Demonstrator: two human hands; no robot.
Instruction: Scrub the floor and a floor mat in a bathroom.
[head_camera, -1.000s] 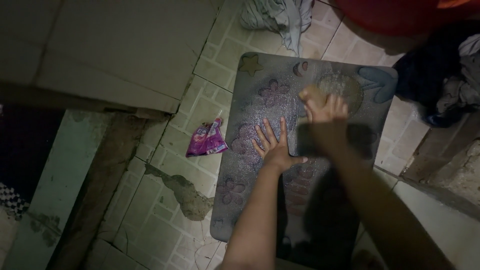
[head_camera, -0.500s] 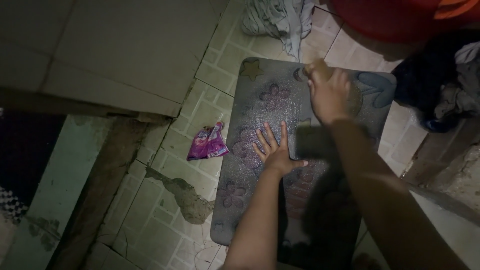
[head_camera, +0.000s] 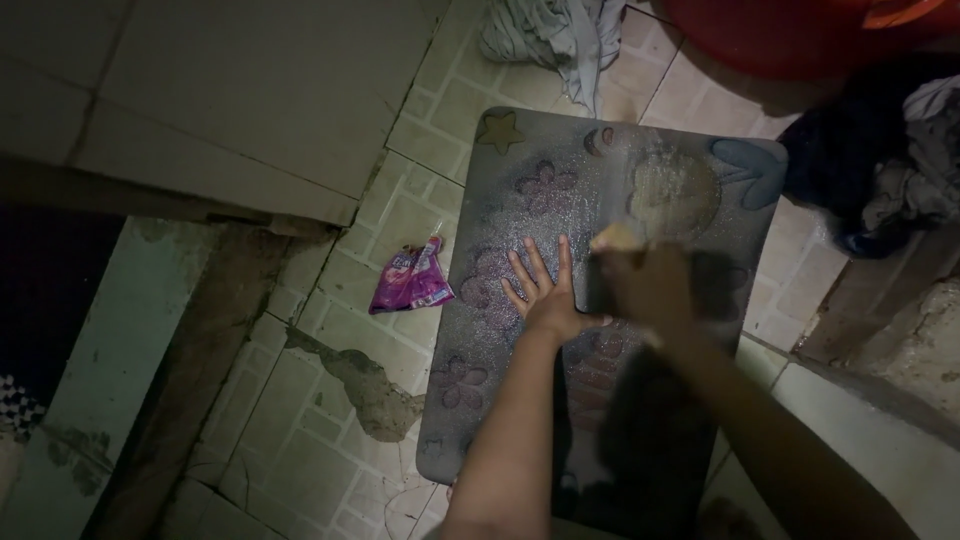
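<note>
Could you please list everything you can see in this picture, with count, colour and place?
Grey rectangular floor mat with flower and star shapes: one, on the tiled floor, centre.
Tan scrubbing block: one, under the right hand, on the mat.
Pink-purple plastic sachet: one, on the tiles left of the mat.
Grey crumpled cloth: one, top centre.
Red plastic tub: one, top right.
Dark clothes pile: one, right edge.
Left hand: flat on the mat, fingers spread.
Right hand: blurred, gripping the block.

A grey rectangular flower-patterned mat (head_camera: 520, 330) is lying on the tiled floor (head_camera: 300, 440), a crumpled purple plastic sachet (head_camera: 410, 282) lying just left of it, a bundle of grey cloth (head_camera: 555, 30) lying behind.
</note>
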